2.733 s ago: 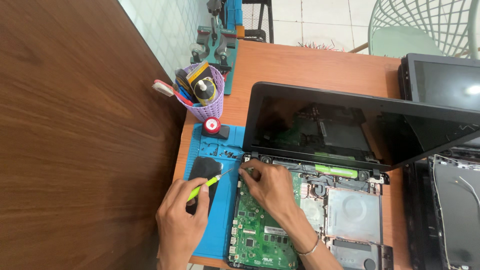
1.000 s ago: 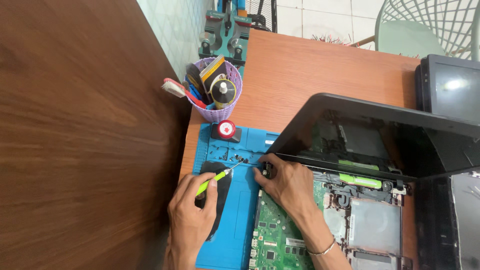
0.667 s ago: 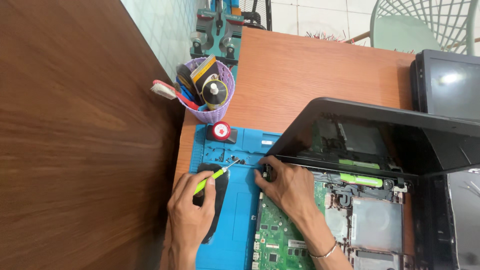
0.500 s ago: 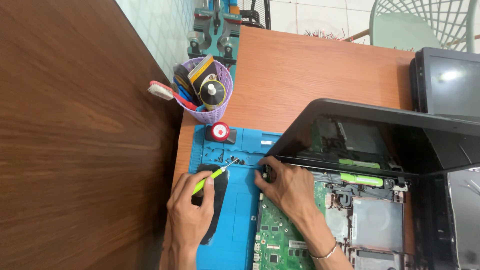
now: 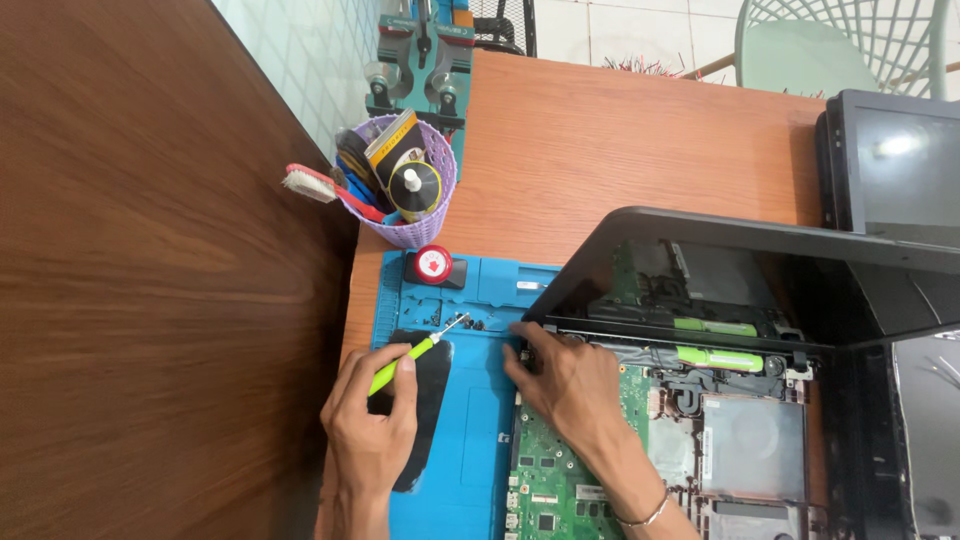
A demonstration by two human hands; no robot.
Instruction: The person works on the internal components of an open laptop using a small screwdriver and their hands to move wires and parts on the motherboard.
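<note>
left hand pinches screwdriver, tip over screws at mat top, likely for pickup | right hand curled, presses laptop left hinge corner right of mat, steadying it | cup behind mat

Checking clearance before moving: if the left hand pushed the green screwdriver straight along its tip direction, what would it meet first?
The left hand aims the green screwdriver up-right; its tip would likely meet the small screws on the blue mat first.

Repair workshop, opened laptop, blue repair mat, tool cup
</note>
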